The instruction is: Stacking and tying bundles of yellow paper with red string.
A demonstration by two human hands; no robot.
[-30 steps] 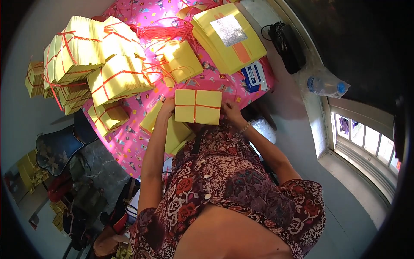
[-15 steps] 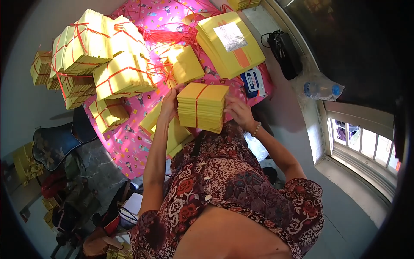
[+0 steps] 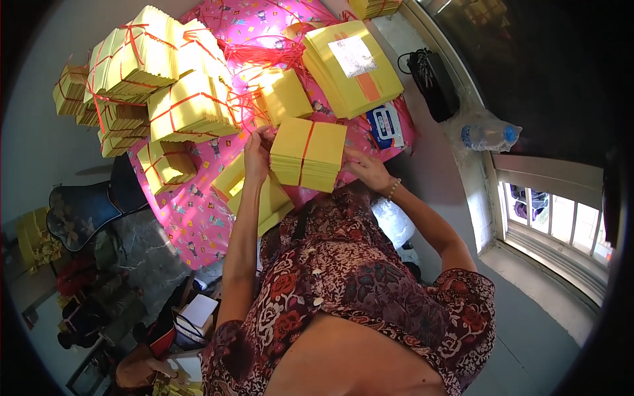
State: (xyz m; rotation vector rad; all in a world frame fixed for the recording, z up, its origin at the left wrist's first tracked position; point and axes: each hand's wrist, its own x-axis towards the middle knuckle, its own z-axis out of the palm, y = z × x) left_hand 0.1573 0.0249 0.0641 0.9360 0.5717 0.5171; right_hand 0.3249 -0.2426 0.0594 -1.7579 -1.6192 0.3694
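A thick bundle of yellow paper [image 3: 323, 142], tied round with one red strap, is held up in front of my body over the near edge of the table. My left hand [image 3: 256, 160] presses against its left side, the fingertips partly hidden behind the upper left corner. On the opposite side my right hand [image 3: 368, 171], with a beaded bracelet at the wrist, grips the right edge with its fingers. The bundle's top face points up and its layered near side shows below. Just beyond it lies a smaller stack of yellow paper [image 3: 287, 98] beside red straps [image 3: 264, 54].
Several tied yellow bundles [image 3: 191, 105] are piled at the left of the pink patterned table cover [image 3: 191, 231]. A large yellow stack [image 3: 389, 76] lies far right, near a blue-and-white packet [image 3: 385, 127]. A plastic bottle [image 3: 490, 136] and black case [image 3: 432, 86] rest on the ledge.
The bundle has tipped so more of its top face and less of its layered side shows. Both hands stay at its sides. The view has shifted slightly.
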